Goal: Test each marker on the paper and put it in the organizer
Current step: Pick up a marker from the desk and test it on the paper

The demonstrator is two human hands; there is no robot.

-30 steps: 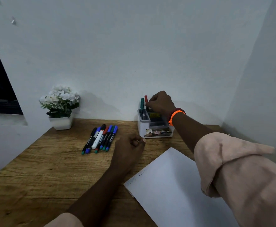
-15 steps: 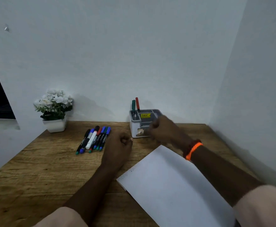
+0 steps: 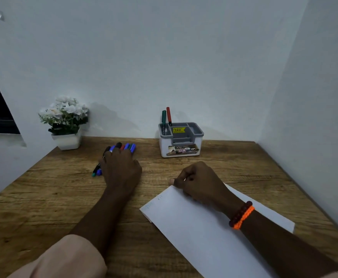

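Hands first: your left hand [image 3: 121, 167] lies palm-down over the row of markers [image 3: 122, 147] on the desk [image 3: 43, 197], fingers spread across them; whether it grips any one marker you cannot tell, since the hand hides the barrels; only the caps show past the fingertips and two tail ends poke out at its left side. Your right hand [image 3: 199, 181] is curled into a loose fist, holding nothing that shows, resting on the far corner of the paper [image 3: 194, 233]; a bead band and an orange band [image 3: 242, 216] sit on that wrist.

Paper lies at a slant, its left corner near the middle of the desk, its right edge running toward the desk's right side; faint marks show near its left corner. Bare wood lies open between your two hands, and between the paper and the organizer [image 3: 181, 146].

Organizer stands near the back wall, apart from both hands; a green marker [image 3: 163, 119] and a red marker [image 3: 168, 115] stand upright in its back-left compartment; the other compartments look empty. Flowerpot [image 3: 66, 125] sits at the back-left corner, just beyond the marker row; wide bare desk runs left of your left arm to the edge.
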